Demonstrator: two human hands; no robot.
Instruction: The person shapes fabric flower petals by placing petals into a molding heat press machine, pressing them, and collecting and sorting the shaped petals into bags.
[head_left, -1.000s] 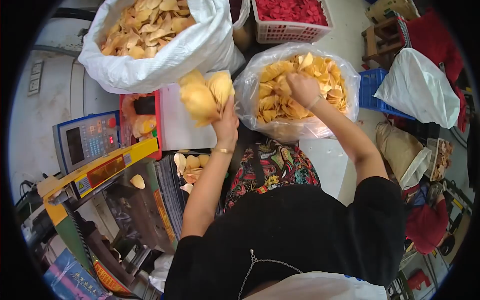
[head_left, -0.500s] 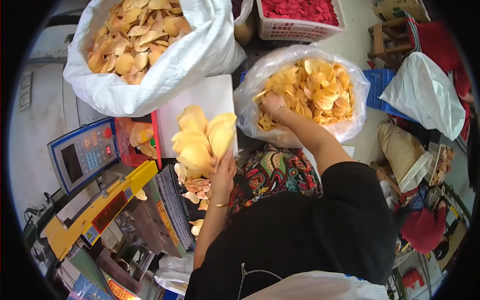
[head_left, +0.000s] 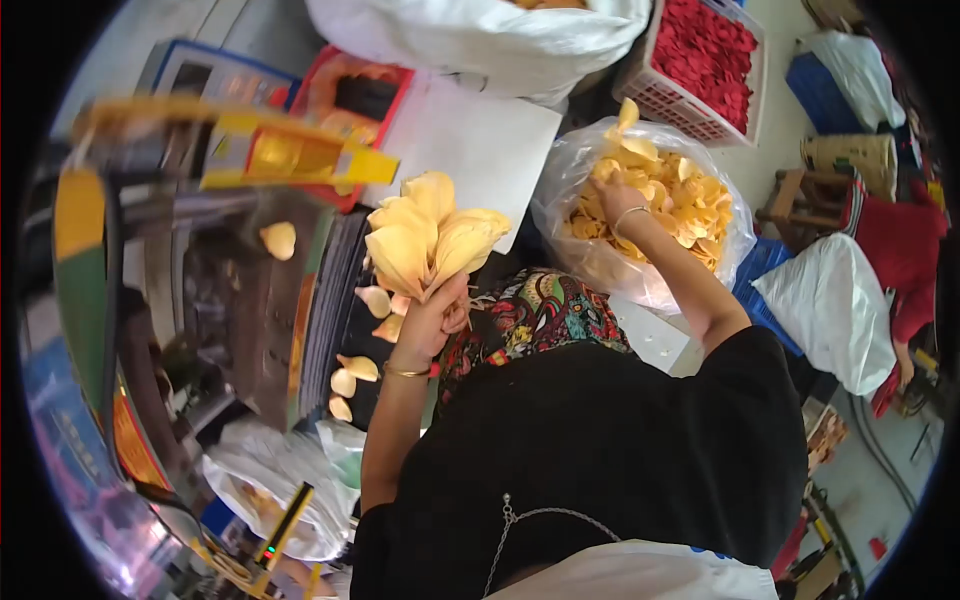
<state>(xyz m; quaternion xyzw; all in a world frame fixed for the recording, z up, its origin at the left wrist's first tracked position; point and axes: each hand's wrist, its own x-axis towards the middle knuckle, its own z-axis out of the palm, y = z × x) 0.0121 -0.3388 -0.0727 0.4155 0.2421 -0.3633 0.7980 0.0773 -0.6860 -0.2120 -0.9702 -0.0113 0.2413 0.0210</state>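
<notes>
My left hand (head_left: 438,318) is closed round the narrow base of a fanned bunch of yellow petals (head_left: 430,235), held up over the near edge of a white board (head_left: 470,135). My right hand (head_left: 622,203) reaches into a clear plastic bag (head_left: 560,185) full of yellow petals (head_left: 690,215). Its fingers are closed at the left part of the pile, with petals standing just above them. What the fingertips grip is partly hidden by the hand. Loose petals (head_left: 357,368) lie on a dark surface below the bunch.
A machine with a yellow bar (head_left: 290,155) stands at the left, beside a red tray (head_left: 395,85). A large white sack (head_left: 480,40) is at the top, near a crate of red petals (head_left: 705,65). At the right are a white bag (head_left: 835,305) and a person in red (head_left: 900,265).
The view has swung, shifting the surroundings. My right hand has moved among the petals in the bag, and some now stand up above it. My left hand still holds its bunch.
</notes>
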